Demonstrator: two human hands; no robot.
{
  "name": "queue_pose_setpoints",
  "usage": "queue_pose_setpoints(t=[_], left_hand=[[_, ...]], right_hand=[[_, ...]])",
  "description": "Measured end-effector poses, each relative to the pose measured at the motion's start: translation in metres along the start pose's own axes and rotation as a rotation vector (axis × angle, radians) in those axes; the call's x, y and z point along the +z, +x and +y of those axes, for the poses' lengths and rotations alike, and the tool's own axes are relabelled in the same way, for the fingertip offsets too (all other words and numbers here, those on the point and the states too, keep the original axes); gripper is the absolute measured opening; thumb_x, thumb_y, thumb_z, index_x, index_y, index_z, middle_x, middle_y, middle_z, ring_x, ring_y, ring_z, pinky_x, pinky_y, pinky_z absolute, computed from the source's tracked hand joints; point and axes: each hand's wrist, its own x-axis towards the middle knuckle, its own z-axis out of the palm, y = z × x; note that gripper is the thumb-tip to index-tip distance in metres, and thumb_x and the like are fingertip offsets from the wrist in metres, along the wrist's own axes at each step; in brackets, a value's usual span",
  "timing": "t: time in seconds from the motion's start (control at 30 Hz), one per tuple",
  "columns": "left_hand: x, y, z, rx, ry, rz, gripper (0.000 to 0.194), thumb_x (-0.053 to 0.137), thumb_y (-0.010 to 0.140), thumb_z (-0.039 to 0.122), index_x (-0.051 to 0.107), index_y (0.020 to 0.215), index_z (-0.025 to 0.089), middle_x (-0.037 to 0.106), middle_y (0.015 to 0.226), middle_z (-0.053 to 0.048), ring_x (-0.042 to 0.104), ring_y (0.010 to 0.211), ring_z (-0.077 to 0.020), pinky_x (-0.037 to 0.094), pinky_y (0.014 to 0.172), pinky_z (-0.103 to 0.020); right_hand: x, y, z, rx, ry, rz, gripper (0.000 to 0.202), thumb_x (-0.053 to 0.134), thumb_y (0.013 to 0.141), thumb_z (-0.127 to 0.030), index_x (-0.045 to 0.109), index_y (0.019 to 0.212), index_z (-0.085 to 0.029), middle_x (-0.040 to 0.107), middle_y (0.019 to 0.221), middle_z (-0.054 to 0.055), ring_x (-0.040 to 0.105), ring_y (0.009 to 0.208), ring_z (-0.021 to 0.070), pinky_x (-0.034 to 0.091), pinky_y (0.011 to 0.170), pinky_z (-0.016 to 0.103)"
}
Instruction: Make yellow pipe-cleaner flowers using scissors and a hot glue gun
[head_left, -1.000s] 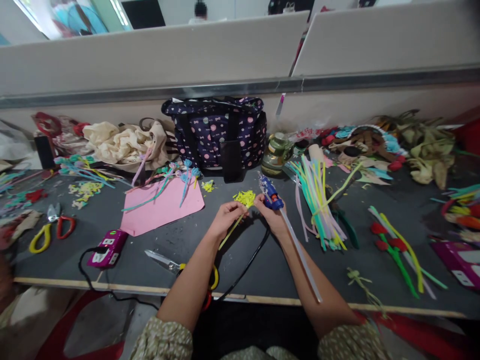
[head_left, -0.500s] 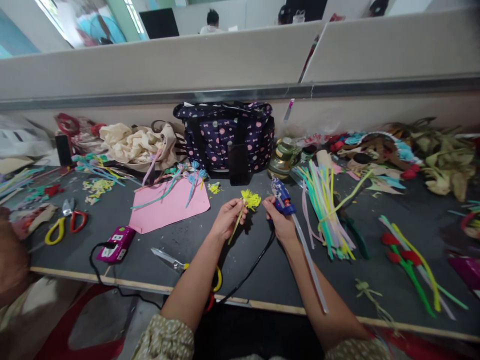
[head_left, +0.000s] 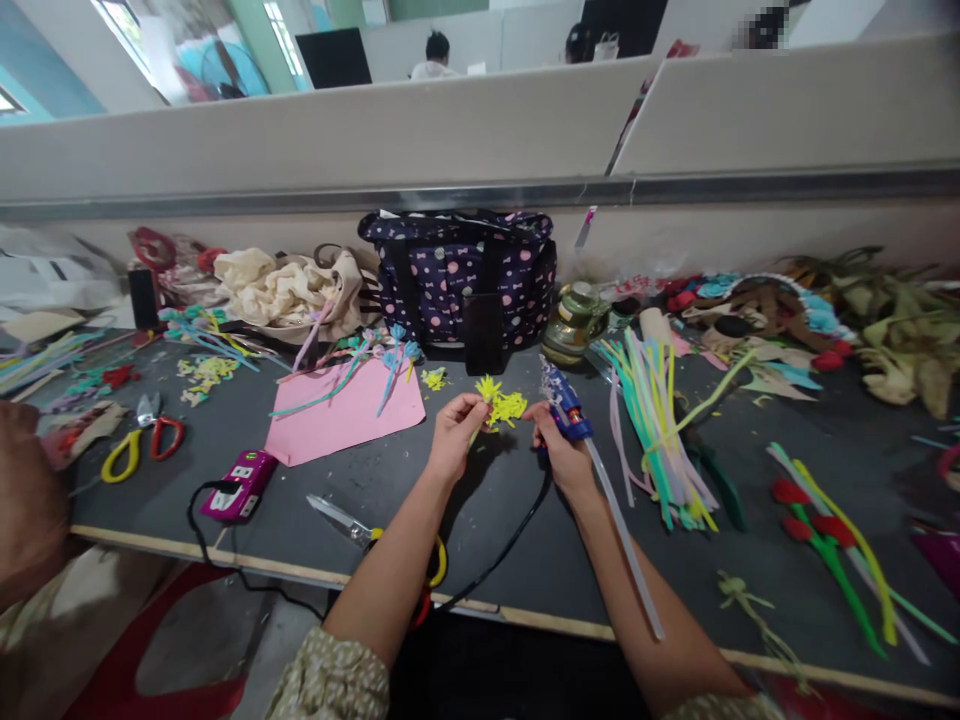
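Observation:
Between the fingertips of my left hand [head_left: 456, 432] is a yellow flower [head_left: 488, 388] on a thin stem, its head pointing away from me. A heap of small yellow pieces [head_left: 508, 406] lies on the table just beyond and to the right of those fingertips. My right hand [head_left: 559, 442] is closed around a blue glue gun [head_left: 568, 410], whose nozzle points up and away. A long clear glue stick [head_left: 622, 535] sticks out of its back, over my right forearm. The black cord [head_left: 504, 552] runs down to the table's front edge.
Scissors [head_left: 341, 520] lie partly under my left forearm. Further left are a pink sheet [head_left: 349, 415], a purple power strip [head_left: 241, 487] and pliers [head_left: 142, 440]. A patterned bag [head_left: 457, 275] and phone [head_left: 484, 335] stand behind. Pipe cleaners [head_left: 656, 430] lie right. Another person's arm [head_left: 26, 500] is far left.
The view has shifted slightly. My left hand has tilted the flower, so its stem is now mostly hidden by the fingers. The right forefinger has extended toward the yellow pieces.

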Motion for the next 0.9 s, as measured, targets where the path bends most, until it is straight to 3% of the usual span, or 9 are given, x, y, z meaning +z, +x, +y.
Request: queue_pose_setpoints(t=[0.23,0.4,0.57,0.73,0.9], left_hand=[[-0.002,-0.005,0.008,0.135,0.077,0.062,0.026,0.074,0.066,0.040,0.061,0.065,0.018,0.057,0.072,0.000,0.052,0.065,-0.0106,0.045,0.068,-0.024],[-0.001,-0.005,0.007,0.159,0.029,0.028,0.021,0.073,0.069,0.036,0.062,0.067,0.019,0.057,0.073,0.000,0.051,0.066,-0.0102,0.044,0.067,-0.024],[0.000,-0.004,0.007,0.128,-0.038,0.022,0.020,0.073,0.070,0.037,0.064,0.073,0.019,0.057,0.070,0.002,0.050,0.062,-0.0087,0.042,0.066,-0.022],[-0.001,-0.002,0.007,0.040,-0.054,0.093,0.024,0.075,0.067,0.038,0.066,0.077,0.017,0.057,0.063,0.003,0.046,0.055,-0.0073,0.038,0.059,-0.021],[-0.001,0.001,0.005,-0.019,-0.111,0.124,0.025,0.076,0.065,0.036,0.067,0.077,0.016,0.062,0.069,0.000,0.047,0.056,-0.0070,0.038,0.056,-0.020]], right_hand=[[0.000,-0.006,-0.008,-0.027,-0.027,-0.069,0.038,0.060,0.078,-0.057,0.065,0.073,-0.020,0.055,0.063,0.000,0.049,0.052,0.0105,0.042,0.048,0.023],[-0.002,-0.009,-0.006,-0.086,-0.057,-0.123,0.035,0.058,0.081,-0.055,0.066,0.079,-0.020,0.061,0.075,0.003,0.053,0.061,0.0122,0.046,0.056,0.025],[-0.004,-0.011,-0.003,-0.113,-0.028,-0.202,0.044,0.054,0.079,-0.063,0.064,0.087,-0.021,0.066,0.089,0.007,0.058,0.067,0.0162,0.049,0.058,0.030],[-0.003,-0.017,-0.006,-0.089,-0.102,-0.261,0.042,0.055,0.079,-0.062,0.064,0.079,-0.021,0.064,0.069,0.004,0.054,0.053,0.0141,0.047,0.055,0.030],[0.001,-0.021,-0.005,-0.074,-0.135,-0.286,0.033,0.059,0.079,-0.055,0.065,0.078,-0.022,0.066,0.074,0.004,0.053,0.050,0.0127,0.046,0.053,0.029]])
